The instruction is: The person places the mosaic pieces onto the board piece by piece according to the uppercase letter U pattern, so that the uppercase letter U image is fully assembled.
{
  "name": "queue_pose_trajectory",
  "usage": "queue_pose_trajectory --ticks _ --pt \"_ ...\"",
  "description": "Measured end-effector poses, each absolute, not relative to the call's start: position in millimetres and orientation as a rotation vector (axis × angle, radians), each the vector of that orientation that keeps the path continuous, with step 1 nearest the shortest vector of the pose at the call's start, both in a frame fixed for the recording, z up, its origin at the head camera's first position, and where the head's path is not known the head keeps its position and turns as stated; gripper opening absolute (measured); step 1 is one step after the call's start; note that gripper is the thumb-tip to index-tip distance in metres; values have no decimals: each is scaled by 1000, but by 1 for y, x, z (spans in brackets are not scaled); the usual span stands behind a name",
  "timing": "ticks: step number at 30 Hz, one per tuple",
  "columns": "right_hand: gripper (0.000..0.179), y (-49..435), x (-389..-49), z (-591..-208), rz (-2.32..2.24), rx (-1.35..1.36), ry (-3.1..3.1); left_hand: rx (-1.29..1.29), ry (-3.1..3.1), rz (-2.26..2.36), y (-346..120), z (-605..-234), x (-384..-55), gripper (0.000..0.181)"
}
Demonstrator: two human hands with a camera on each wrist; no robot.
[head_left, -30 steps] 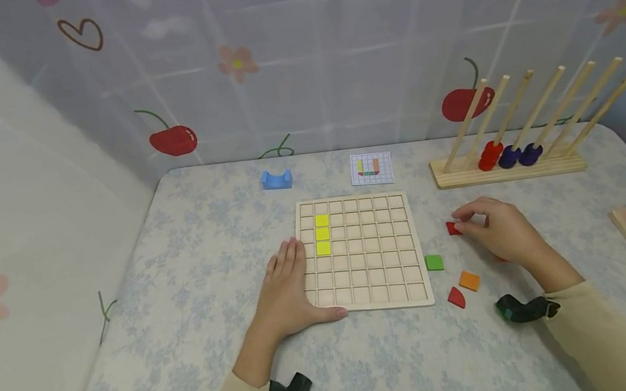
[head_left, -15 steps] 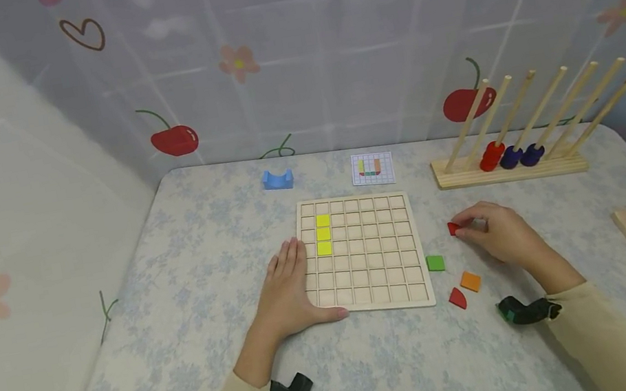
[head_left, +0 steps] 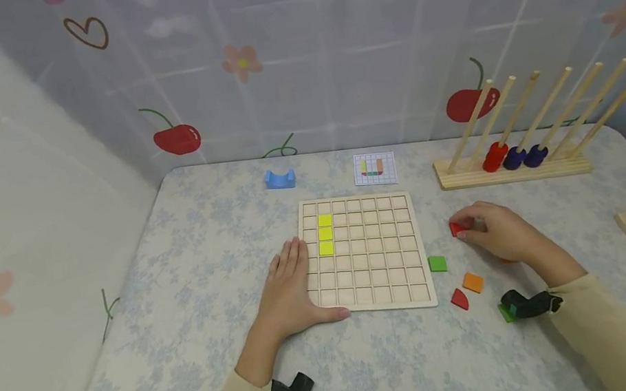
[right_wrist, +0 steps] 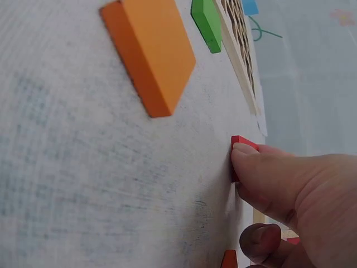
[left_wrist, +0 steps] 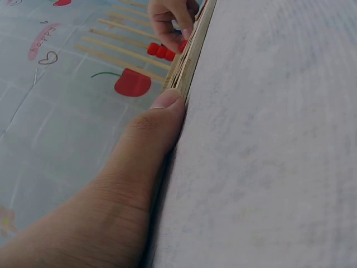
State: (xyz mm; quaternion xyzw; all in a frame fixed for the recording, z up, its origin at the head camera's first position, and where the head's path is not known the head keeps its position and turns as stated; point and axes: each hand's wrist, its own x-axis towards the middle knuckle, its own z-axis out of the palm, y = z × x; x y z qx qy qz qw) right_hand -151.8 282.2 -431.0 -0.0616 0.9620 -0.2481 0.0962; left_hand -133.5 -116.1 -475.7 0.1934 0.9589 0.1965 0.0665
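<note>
In the head view my left hand (head_left: 288, 290) lies at the wooden grid board (head_left: 391, 304), fingers straight along its left side and thumb against its front edge. Three yellow square tiles (head_left: 325, 234) fill one column of cells. Right of the board, my right hand (head_left: 500, 231) pinches a small red tile (right_wrist: 244, 141) between thumb and fingers, low over the cloth; much of the tile is hidden. Nearest to that hand are a green square tile (head_left: 437, 263), an orange square tile (head_left: 473, 282) and a red quarter-round tile (head_left: 460, 299).
Another green tile (head_left: 505, 313) shows beside the right wrist camera (head_left: 525, 303), and an orange piece (right_wrist: 229, 259) under the right hand. Behind the board are a pattern card (head_left: 375, 169) and a blue holder (head_left: 280, 179). Two wooden peg racks (head_left: 513, 171) with beads stand at the right.
My right thumb and fingers have closed on the red tile, which has barely moved. The left hand stays against the board. The head view has shifted slightly.
</note>
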Motion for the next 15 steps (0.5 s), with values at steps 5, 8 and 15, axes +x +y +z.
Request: queue_pose_trajectory --ticks 5,8,15 --pt "22 285 -153 -431 -779 -181 2835 582 2895 584 -116 -476 -134 149" --pt "19 285 -153 -430 -810 -184 2826 577 2884 582 -116 -476 -134 149" --pt "25 280 -150 -427 -819 -192 2778 582 2885 571 -116 -476 -134 149"
